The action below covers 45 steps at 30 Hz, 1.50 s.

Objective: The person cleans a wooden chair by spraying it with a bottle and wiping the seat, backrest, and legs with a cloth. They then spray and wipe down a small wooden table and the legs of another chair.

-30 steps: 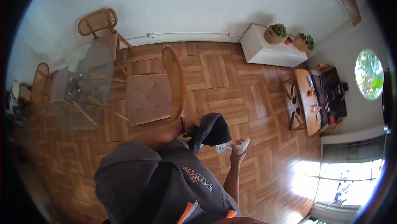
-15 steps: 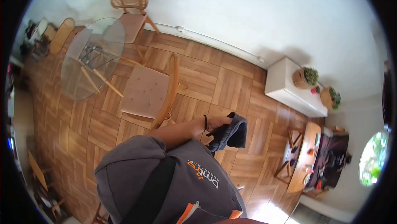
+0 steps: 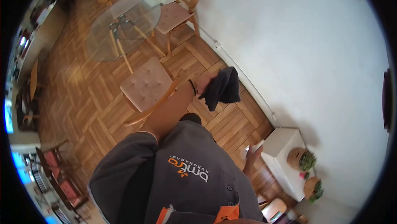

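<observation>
A dark cloth [image 3: 223, 88] hangs bunched from my left hand [image 3: 203, 82], whose fingers are wrapped round its edge. A black band circles that wrist. My right hand [image 3: 254, 154] is low on the right, beside the white cabinet [image 3: 285, 162], and its fingers are closed round a white object [image 3: 257, 146] too small to name surely. Between my left arm and the glass table is a wooden chair with a pink cushion [image 3: 147, 84].
A round glass table [image 3: 124, 27] and a cane-backed chair [image 3: 175, 15] stand near the wall. Potted plants [image 3: 307, 160] are on the cabinet. Red-cushioned chairs [image 3: 62, 178] stand at lower left, a long counter [image 3: 49, 29] at upper left.
The view has turned and shifted. My left hand with the cloth appears higher in the frame, farther out from my body. My right hand with the white object has come into view.
</observation>
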### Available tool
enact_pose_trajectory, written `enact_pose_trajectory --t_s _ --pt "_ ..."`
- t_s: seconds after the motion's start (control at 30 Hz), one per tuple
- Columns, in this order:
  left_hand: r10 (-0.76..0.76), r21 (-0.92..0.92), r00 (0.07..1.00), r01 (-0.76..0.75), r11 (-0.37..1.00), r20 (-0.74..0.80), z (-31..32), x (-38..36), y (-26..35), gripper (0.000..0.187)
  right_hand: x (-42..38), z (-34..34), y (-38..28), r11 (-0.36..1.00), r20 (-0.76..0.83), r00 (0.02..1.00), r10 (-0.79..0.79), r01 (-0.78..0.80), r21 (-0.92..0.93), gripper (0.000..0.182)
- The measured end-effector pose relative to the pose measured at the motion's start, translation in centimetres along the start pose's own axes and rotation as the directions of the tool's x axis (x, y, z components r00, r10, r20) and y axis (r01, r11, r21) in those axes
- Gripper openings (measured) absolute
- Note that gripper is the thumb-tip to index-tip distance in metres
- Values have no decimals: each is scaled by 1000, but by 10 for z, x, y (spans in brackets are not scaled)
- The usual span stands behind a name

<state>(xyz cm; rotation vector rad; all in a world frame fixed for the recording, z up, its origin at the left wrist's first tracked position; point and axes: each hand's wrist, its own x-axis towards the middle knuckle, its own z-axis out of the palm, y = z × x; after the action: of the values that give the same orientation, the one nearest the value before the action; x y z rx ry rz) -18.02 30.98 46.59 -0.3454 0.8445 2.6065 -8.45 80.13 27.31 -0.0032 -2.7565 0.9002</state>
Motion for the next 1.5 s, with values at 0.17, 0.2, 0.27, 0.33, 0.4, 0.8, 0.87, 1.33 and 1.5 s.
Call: enact_pose_trajectory --t_s 0.17,0.2,0.27,0.33,0.4,0.8,0.87,1.33,1.5 --pt "272 -209 950 -300 931 -151 -40 41 51 44 242 33 -57 970 106 967 -233 224 90 62" --pt "245 -203 949 -284 937 -197 -52 47 58 46 273 47 -74 958 85 959 -271 260 123 59" --pt "174 -191 944 -232 954 -279 -81 60 55 50 315 73 -114 952 107 980 -166 131 278 61" --pt "202 -252 934 -280 926 -293 -115 89 52 51 354 114 -147 913 83 987 -139 95 397 62" --pt "159 -383 950 -257 887 -270 -127 116 55 53 375 153 -170 863 61 992 -111 66 501 62" --pt "278 -604 937 -349 716 -211 -147 225 151 45 485 271 -356 769 516 767 -380 -48 638 52" --pt "306 -607 911 -412 679 -276 -150 219 172 43 513 295 -391 765 473 691 -546 182 618 52" --pt "339 -232 449 -820 523 -827 -186 240 295 38 687 498 -608 474 351 336 -874 431 767 43" --pt "265 -121 421 -696 708 -868 -200 258 349 32 683 547 -669 438 271 367 -890 521 733 37"
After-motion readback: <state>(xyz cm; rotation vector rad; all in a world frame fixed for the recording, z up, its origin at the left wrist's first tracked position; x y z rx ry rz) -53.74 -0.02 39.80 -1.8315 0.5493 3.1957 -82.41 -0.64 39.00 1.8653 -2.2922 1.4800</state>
